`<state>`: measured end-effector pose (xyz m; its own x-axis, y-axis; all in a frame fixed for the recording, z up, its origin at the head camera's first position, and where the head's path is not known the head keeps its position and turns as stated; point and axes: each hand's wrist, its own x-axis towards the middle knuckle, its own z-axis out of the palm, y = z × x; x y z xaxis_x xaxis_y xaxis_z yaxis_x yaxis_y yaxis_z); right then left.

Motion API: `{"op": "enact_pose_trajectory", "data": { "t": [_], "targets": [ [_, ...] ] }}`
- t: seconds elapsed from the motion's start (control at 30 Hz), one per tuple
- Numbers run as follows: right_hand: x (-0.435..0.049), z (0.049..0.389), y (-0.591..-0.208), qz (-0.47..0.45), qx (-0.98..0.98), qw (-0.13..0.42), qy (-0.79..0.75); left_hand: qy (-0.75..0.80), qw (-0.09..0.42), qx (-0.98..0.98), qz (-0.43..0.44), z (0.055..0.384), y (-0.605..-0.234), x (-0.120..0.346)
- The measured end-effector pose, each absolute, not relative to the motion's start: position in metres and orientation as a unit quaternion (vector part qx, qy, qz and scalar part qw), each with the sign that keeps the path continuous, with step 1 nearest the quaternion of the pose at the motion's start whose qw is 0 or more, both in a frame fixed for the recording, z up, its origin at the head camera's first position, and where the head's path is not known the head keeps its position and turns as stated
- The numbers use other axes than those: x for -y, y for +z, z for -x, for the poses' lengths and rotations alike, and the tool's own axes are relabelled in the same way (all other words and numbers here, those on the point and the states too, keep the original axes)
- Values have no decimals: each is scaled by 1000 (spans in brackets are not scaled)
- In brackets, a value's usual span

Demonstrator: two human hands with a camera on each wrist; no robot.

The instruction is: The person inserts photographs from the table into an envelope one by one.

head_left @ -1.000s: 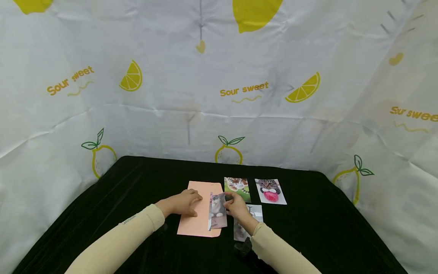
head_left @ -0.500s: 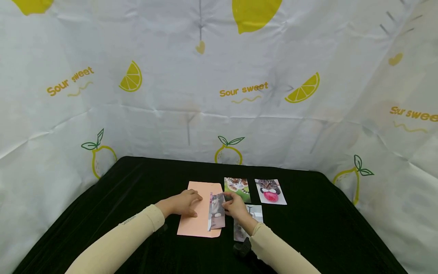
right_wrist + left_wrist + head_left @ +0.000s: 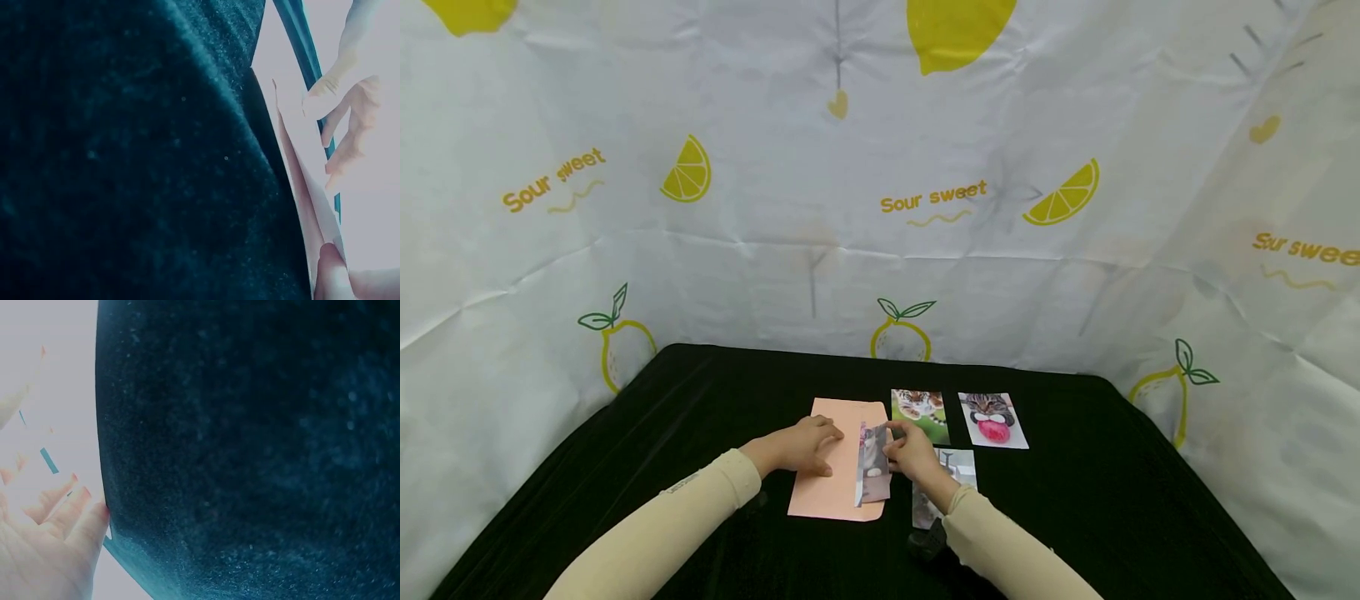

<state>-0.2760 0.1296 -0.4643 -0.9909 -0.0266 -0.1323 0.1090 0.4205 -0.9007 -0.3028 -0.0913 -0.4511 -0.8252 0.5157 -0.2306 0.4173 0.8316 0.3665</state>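
Fingers (image 3: 831, 431) spread, the left hand (image 3: 801, 444) touches the envelope (image 3: 831, 497); the right hand (image 3: 917, 457) pinches a photo (image 3: 873, 465).

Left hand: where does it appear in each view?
Head: the left hand, left of centre in the lower half, on the pink envelope.
Left wrist: lower left corner.
Right wrist: upper right, partly washed out.
Shared landmark: dark cloth, filling most of both wrist pictures.

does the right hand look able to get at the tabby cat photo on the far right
Probably yes, after letting go: the right hand holds the grey cat photo, but nothing covers the tabby cat photo.
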Motion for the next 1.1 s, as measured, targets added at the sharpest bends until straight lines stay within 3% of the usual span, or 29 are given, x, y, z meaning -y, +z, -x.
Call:
{"op": "enact_pose_trajectory", "data": {
  "t": [1.1],
  "targets": [
    [-118,275,-466,-32,-818,64,-571,153,160,-943,-248,301,-449,91]
  ]
}}
